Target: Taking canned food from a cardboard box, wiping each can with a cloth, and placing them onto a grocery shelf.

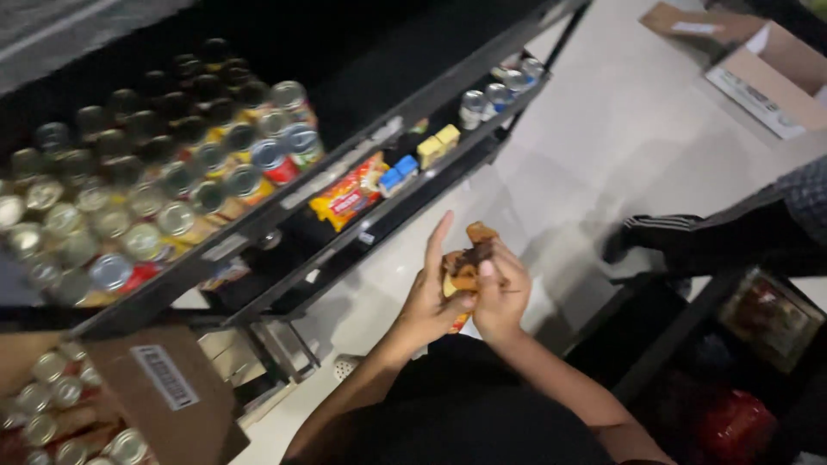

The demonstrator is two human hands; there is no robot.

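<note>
Packet (466, 258), brown and orange, sits clasped between 2 hands. Left hand (428, 297) and right hand (502, 297) fingers grip it. Shelf (258, 226) of cans (177, 185) stands beside.

A small packet (466, 263) in brown and orange wrapping sits near the centre of the view, just below the middle. It is held up in the air over the pale floor, clear of the shelves. Its upper end sticks out toward 12 o'clock, tilted a little toward 1 o'clock, showing an orange-brown corner. The middle part is darker brown and looks crumpled (the blur hides any finer detail). A strip of red and yellow shows at its lower end, toward 6 o'clock, mostly covered.
</note>
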